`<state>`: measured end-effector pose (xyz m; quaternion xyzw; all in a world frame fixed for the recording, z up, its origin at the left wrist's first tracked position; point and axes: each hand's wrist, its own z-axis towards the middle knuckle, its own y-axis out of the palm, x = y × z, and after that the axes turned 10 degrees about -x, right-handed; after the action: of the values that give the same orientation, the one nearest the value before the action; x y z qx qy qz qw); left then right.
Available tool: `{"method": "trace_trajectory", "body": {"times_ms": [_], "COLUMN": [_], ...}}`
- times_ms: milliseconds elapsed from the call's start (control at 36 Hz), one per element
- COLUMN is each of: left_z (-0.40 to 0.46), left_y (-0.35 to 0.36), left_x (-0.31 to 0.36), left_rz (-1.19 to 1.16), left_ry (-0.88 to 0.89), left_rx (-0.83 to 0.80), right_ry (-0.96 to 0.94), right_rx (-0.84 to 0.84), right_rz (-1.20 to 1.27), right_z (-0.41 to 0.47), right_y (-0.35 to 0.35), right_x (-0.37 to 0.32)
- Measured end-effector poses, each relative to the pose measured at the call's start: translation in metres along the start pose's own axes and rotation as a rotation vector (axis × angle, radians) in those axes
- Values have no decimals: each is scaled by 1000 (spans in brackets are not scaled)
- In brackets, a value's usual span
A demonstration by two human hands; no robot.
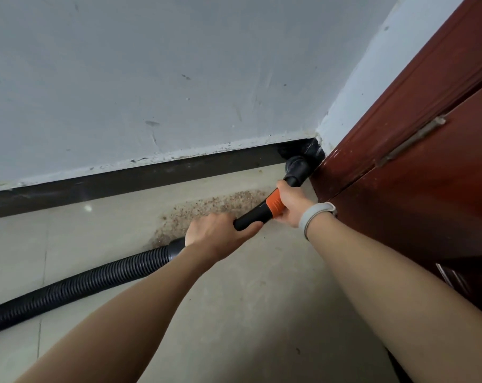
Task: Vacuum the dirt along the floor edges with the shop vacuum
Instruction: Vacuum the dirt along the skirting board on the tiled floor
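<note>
hose: black ribbed flexible vacuum hose (77,283) lay on pale tiled floor (234,313), ran from lower left edge up to the wand's rear end.
skirting: dark brown baseboard strip (140,176) ran along foot of scuffed grey-white plastered wall (151,73), paint flaking at the joint.
dirt: patch of reddish-brown gritty dirt (206,208) on the floor, just beside skirting, behind both hands.
left hand: left hand (217,230) gripped rear of black rigid vacuum wand with orange collar (251,217), fingers curled round the tube, thumb on the near side.
right hand: right hand (292,203) gripped the wand at the orange collar, fingers clamped round it; pale grey wristband (315,217) on the wrist.
nozzle: black round vacuum nozzle (298,167) at the wand's front end, pushed into the corner where skirting met door frame; contact with floor hard to tell.
door: dark red-brown wooden door (427,175) on the right, metal hinge (411,142) partway up, white specks low on the frame.
</note>
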<state>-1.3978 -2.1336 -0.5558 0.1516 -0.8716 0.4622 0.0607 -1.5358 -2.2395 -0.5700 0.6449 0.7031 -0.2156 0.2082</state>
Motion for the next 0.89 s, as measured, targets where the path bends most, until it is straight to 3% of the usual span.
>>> {"method": "trace_trajectory", "body": {"times_ms": [472,889], "left_z": [-35,-50], "left_y": [20,-1], "left_x": [2,-24], "left_rz": [69,49], "left_ry": [78,43], "left_rx": [-35,-48], "right_ry": [-19,-6], "right_rx": [73,-26], "right_rz": [91,178], "right_z": [-14,-24], "right_y": [-18,15], "right_x": [54,47]}}
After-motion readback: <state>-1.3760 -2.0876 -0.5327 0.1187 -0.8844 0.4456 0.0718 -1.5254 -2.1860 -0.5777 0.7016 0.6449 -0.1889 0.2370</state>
